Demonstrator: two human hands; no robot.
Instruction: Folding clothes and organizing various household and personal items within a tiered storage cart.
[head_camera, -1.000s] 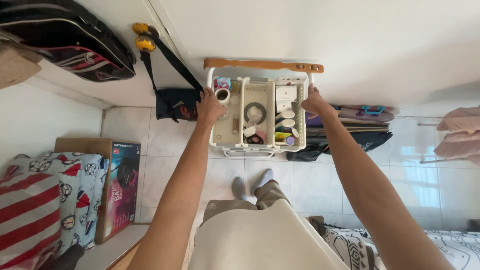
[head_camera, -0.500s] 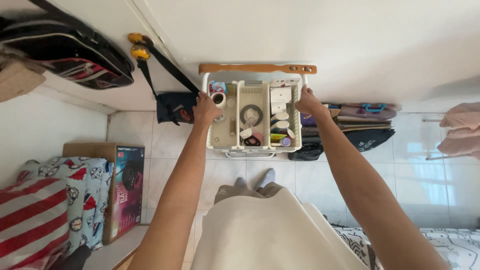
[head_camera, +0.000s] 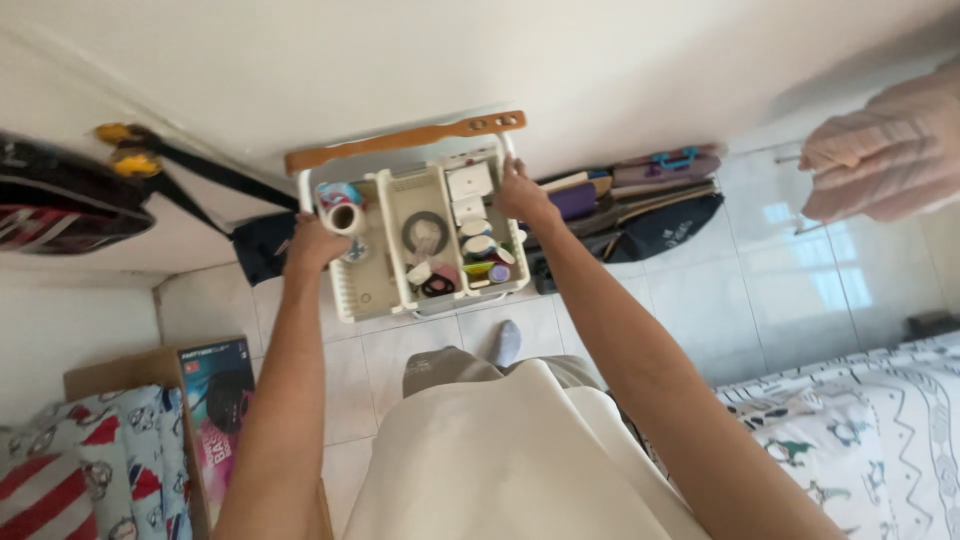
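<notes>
While both hands grip opposite sides, left hand (head_camera: 315, 243) and right hand (head_camera: 522, 195) close on the white organiser caddy (head_camera: 372, 300), keeping it level.

Storage cart (head_camera: 345, 300): stands on the floor (head_camera: 700, 290) at 12 o'clock from the person, against the wall (head_camera: 600, 60). Wooden paddle (head_camera: 405, 140) lies across its far rim, at 12 o'clock of the cart. Three compartments side by side: tape roll (head_camera: 344, 217) at the far end of the left one; ring-shaped item (head_camera: 424, 231) in the middle one; box (head_camera: 469, 181) and small jars (head_camera: 478, 246) in the right one. Left hand (head_camera: 316, 243) on the left rim, right hand (head_camera: 521, 193) on the right rim. Bags (head_camera: 640, 200) on the floor at 3 o'clock of the cart. Hanging bag (head_camera: 262, 245) at 9 o'clock. Cardboard box (head_camera: 215, 400) at 7 o'clock. Bed (head_camera: 860, 420) at 4 o'clock.
</notes>
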